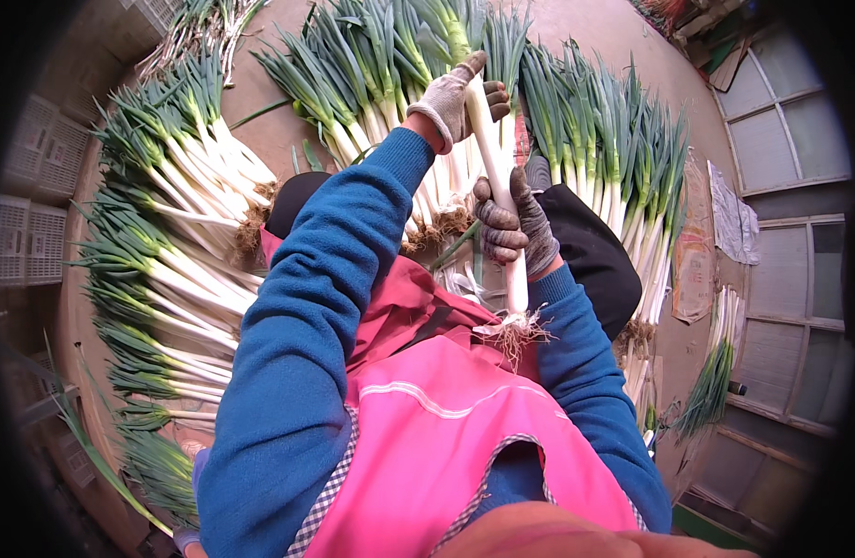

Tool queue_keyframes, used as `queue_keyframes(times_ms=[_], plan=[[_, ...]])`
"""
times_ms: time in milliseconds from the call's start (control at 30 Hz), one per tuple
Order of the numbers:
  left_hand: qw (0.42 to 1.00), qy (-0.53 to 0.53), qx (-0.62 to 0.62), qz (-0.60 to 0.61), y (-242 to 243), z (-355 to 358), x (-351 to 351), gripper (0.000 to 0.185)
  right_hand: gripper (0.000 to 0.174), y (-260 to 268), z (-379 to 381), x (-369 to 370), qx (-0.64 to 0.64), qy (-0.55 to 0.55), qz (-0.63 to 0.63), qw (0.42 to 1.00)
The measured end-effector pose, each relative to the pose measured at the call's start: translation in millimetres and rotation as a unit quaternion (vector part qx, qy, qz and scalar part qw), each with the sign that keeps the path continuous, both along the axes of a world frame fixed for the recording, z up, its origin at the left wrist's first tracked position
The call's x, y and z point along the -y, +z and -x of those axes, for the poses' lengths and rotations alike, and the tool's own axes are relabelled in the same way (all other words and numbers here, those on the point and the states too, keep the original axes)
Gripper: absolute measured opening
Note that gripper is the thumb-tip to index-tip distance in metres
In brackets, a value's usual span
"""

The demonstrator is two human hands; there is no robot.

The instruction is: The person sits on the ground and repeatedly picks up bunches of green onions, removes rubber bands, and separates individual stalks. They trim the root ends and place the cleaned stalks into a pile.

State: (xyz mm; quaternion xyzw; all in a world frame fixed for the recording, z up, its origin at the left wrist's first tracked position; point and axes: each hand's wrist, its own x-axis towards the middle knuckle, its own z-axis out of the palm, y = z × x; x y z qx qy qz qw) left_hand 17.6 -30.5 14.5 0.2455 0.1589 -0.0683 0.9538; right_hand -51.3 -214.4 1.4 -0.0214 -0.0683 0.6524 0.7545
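A long green onion slants across in front of me, its leaves up and away, its root tuft hanging over my pink apron. My left hand, in a soiled knit glove, holds the upper shank just below the green part, thumb on one side and fingers on the other. Lower down, my gloved right hand is wrapped around the white shank. Beyond my hands lies a row of green onions, roots towards me. Peeled scraps lie on the floor between my knees.
More green onions lie in piles at the left and right. White plastic crates stand along the left side. A small bundle and a printed sack lie near the framed window panels at right. Part of another person shows at lower left.
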Motion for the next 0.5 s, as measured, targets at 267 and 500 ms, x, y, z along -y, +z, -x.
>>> queue_keyframes(times_ms=[267,500], plan=[[0.98,0.156,0.024,-0.119,-24.6,-11.5,-47.9,0.024,0.027,12.7,65.4,36.9,0.289,-0.081,0.408,0.862],[0.953,0.229,-0.077,-0.183,-31.2,3.6,-72.8,0.014,0.046,-7.1,108.2,58.7,0.672,-0.048,0.551,0.493]])
